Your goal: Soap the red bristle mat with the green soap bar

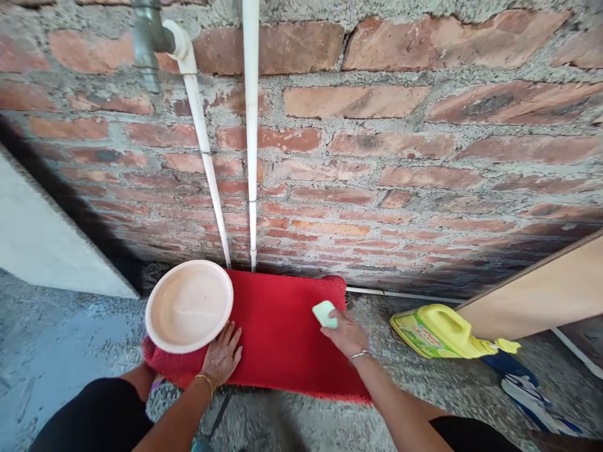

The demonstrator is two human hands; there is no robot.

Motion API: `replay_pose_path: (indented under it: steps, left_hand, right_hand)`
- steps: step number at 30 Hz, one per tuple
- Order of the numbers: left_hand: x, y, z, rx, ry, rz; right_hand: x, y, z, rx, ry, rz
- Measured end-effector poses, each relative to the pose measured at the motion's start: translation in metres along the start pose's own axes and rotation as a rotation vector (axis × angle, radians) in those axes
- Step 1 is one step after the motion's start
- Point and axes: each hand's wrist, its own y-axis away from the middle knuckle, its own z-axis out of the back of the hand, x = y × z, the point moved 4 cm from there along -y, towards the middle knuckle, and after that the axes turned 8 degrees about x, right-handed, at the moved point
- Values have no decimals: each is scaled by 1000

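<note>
A: What crowds the mat (277,339)?

B: A pale basin (191,304) takes up its left end and juts over the left edge. Along the far edge stands the brick wall (377,163), with two white pipes (251,138) running down it near the basin.

A: And past the right edge?

B: A yellow bottle (431,331) lies on its side on the floor (70,351), apart from the mat, its neck beside a leaning board (532,282).

A: Where's the block (325,313)?

B: Over the mat's right end, towards the far right corner, in the right hand (347,336). That grip is narrow, fingertips pinching it. I can't tell if its underside touches the mat.

A: The other grip?

B: Wide. The left hand (221,356) rests palm down near the front edge, fingers just beside the basin's rim.

A: How does the block look?

B: Pale green, flat-faced, corners slightly rounded, its near side partly covered by fingers. The mat is bright red, smooth across the middle, shaggy at the far right corner.
</note>
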Motion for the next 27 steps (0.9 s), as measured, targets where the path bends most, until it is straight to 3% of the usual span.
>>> replay_pose_path:
  steps: [4,8,11,15,18,22,25,27]
  left_hand:
    - [-2,0,14,112,75,66]
    - [-6,7,38,159,177,121]
    - [-15,16,54,157,237,130]
    - [-42,24,51,280,240,159]
    - [-69,22,38,406,200,77]
    - [-88,13,30,503,160,60]
    - [-86,8,37,498,163,116]
    - [-76,7,44,431,160,200]
  right_hand:
    - [68,37,-31,303,240,433]
    - [121,78,-64,389,331,785]
    - [127,87,-71,390,300,886]
    - [94,67,-56,311,200,766]
    - [48,42,-44,236,178,504]
    - [-12,17,-50,314,120,135]
    - [-31,9,-62,354,54,71]
    - [-33,6,-66,361,30,65]
